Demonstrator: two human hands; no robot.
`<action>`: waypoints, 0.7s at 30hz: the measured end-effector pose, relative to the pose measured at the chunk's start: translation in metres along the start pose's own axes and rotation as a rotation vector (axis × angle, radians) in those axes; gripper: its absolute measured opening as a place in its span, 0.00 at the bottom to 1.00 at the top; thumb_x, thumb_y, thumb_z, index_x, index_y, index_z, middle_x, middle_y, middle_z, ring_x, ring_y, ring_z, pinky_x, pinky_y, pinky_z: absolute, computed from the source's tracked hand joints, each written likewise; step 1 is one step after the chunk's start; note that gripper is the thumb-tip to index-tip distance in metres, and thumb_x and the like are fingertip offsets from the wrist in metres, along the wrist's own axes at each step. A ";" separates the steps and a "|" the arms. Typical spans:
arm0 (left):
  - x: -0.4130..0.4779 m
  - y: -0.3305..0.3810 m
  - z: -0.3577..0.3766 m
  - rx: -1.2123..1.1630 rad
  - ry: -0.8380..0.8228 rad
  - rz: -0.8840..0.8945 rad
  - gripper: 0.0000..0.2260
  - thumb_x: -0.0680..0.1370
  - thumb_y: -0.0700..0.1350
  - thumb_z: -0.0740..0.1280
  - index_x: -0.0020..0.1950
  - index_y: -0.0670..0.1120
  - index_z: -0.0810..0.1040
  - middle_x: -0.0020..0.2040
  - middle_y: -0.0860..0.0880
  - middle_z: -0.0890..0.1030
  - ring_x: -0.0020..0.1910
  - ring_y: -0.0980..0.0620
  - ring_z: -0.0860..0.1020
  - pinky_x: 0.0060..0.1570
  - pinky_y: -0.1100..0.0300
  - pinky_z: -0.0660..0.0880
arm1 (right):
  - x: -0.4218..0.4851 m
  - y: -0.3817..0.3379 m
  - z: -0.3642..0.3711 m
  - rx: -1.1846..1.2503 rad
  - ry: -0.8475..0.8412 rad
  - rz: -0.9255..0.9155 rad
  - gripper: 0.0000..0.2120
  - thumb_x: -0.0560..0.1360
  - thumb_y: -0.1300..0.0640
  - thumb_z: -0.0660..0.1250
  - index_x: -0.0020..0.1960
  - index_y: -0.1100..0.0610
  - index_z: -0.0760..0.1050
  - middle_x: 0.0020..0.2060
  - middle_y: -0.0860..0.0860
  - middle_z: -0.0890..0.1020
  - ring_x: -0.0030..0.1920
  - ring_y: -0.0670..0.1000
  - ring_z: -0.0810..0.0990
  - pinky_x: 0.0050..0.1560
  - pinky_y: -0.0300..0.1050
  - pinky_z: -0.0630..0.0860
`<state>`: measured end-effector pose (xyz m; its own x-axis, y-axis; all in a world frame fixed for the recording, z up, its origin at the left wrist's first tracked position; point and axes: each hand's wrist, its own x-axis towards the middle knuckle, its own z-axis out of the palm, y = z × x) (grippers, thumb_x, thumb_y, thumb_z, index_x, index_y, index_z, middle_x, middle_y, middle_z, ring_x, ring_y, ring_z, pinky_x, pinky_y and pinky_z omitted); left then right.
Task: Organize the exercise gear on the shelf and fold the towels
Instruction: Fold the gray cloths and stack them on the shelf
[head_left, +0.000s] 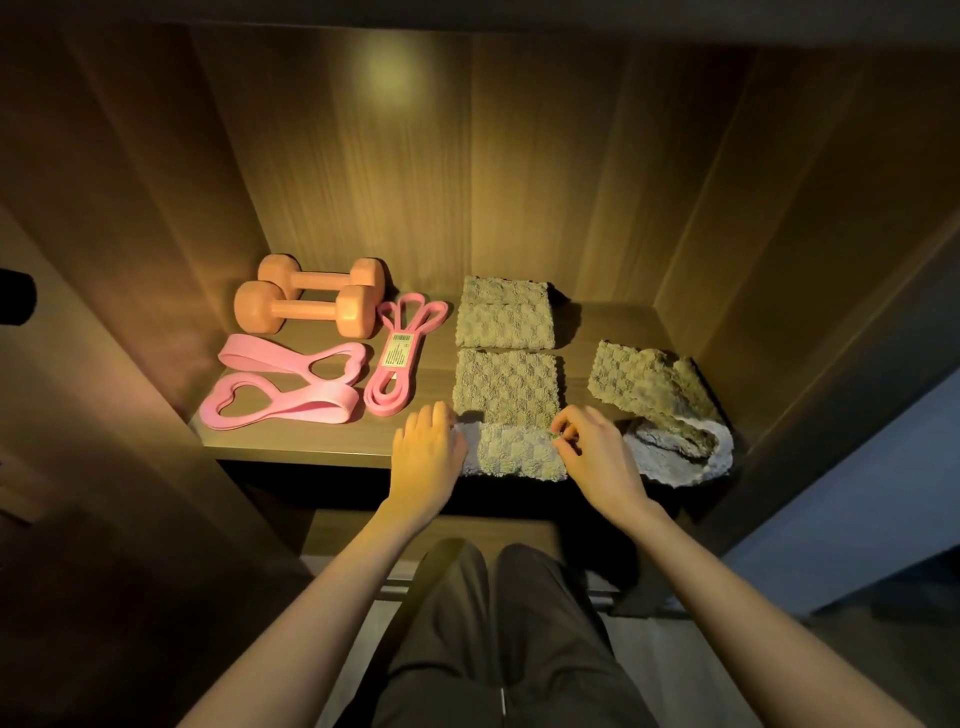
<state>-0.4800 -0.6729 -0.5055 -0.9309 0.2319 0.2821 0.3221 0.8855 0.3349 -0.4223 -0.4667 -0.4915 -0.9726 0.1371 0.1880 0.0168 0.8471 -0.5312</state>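
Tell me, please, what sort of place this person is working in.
Most likely a built-in wooden closet at home, used to store workout gear. A lit, wood-panelled back wall and sides enclose a shelf, which holds dumbbells, pink bands and folded towels.

Between the left hand (428, 452) and right hand (595, 454), the beige checked cloth towel (511, 449) is nubby, matt. Beyond the left hand, orange dumbbells (311, 309) have a smooth matt coating, pink rubbery bands (254, 358) look sleek; the brown wooden shelf (322, 441) shows grain.

Wood-grain back wall (545, 171), warm glow (387, 78) (dim edges)
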 end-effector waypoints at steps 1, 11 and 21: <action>-0.001 0.001 0.000 0.037 0.027 0.050 0.06 0.78 0.43 0.62 0.53 0.43 0.72 0.48 0.45 0.75 0.47 0.44 0.73 0.44 0.53 0.67 | -0.001 -0.001 -0.002 -0.043 0.025 -0.071 0.07 0.77 0.61 0.66 0.53 0.53 0.77 0.48 0.47 0.77 0.49 0.49 0.74 0.47 0.46 0.75; -0.008 -0.007 0.004 -0.047 0.083 0.354 0.09 0.73 0.38 0.70 0.52 0.48 0.81 0.47 0.52 0.82 0.49 0.47 0.78 0.53 0.53 0.70 | -0.016 0.011 0.005 -0.350 -0.244 -0.497 0.29 0.79 0.53 0.62 0.77 0.52 0.56 0.76 0.46 0.60 0.76 0.46 0.55 0.73 0.38 0.41; -0.020 -0.031 0.002 0.024 -0.073 0.404 0.22 0.70 0.45 0.70 0.65 0.51 0.74 0.61 0.55 0.77 0.67 0.51 0.71 0.71 0.34 0.43 | -0.010 0.022 0.002 -0.091 -0.318 -0.206 0.26 0.80 0.59 0.61 0.75 0.45 0.60 0.70 0.44 0.70 0.69 0.45 0.69 0.68 0.42 0.67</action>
<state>-0.4719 -0.7045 -0.5230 -0.7403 0.5902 0.3219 0.6611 0.7261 0.1891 -0.4127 -0.4499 -0.5065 -0.9808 -0.1947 0.0104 -0.1802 0.8845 -0.4303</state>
